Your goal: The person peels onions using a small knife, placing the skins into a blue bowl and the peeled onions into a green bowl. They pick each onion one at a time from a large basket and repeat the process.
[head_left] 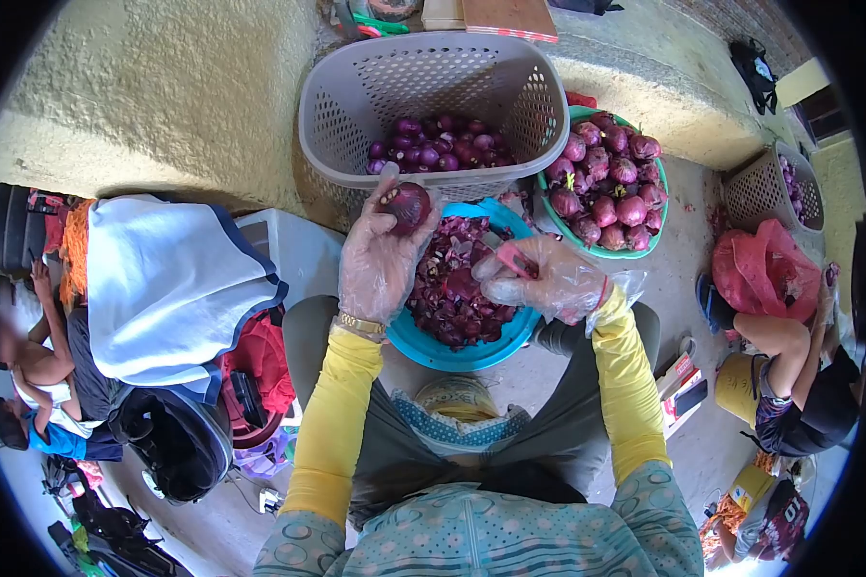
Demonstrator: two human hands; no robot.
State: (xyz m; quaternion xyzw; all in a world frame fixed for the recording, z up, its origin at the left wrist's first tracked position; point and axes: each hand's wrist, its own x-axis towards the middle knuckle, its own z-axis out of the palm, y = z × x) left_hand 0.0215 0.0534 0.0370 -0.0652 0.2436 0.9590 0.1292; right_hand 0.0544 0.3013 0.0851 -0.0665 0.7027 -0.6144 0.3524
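A red onion is held in my left hand, which wears a clear plastic glove and a gold watch. My right hand, gloved too, is closed on a small knife with a pink handle, its blade pointing up and left. Both hands are over a blue basin full of onion skins. Beyond it stands a grey perforated basket with peeled purple onions. To its right, a green basin is heaped with unpeeled onions.
A light blue cloth and a black helmet are at the left. A red plastic bag and another perforated basket stand at the right. Other people sit at both sides. A wall rises beyond.
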